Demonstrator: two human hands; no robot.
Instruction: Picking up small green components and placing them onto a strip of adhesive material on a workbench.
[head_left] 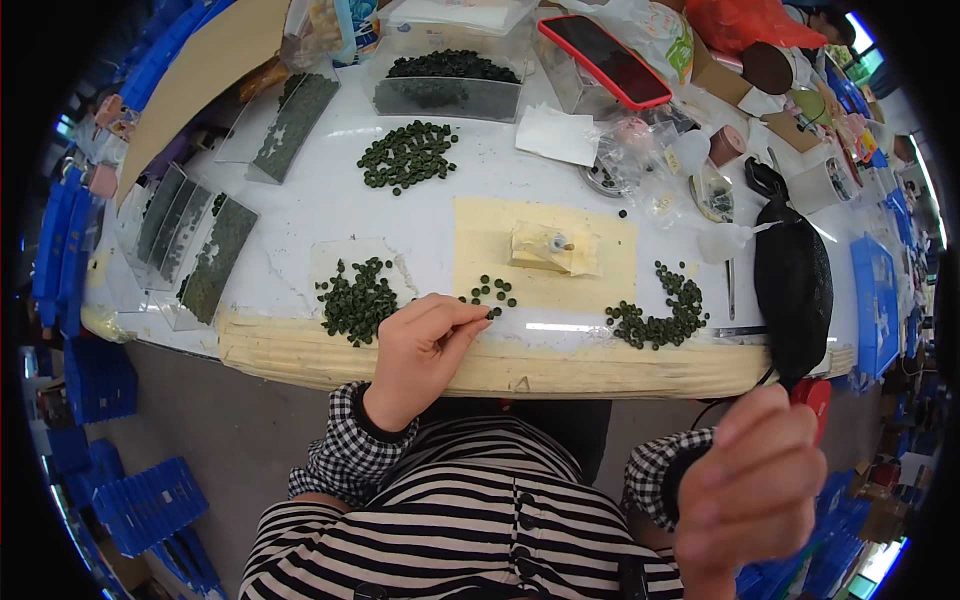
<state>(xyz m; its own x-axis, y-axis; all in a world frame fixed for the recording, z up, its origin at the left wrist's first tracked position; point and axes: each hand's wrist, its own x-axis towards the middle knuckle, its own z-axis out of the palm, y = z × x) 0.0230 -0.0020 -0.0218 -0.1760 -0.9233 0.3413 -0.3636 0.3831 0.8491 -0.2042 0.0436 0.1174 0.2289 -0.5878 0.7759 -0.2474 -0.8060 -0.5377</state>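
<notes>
At the table's front edge my left hand (425,352) is closed in a pinch, its thumb and forefinger on a small dark green disc (494,312). Several loose discs (489,290) lie just beyond those fingertips. Left of the hand is a heap of the same discs (358,303). My right hand (750,485) is raised in front of the table at the lower right, blurred, with its fingers curled together; what they hold, if anything, cannot be made out. A curved heap of discs (660,325) lies on the table's right part.
A small block wrapped in cream tape (550,248) stands mid-table on a yellowish sheet (480,235). Clear bins (450,100) of discs stand at the back and left. A red-cased phone (605,62) rests at the back. A black mesh pouch (793,280) lies at right.
</notes>
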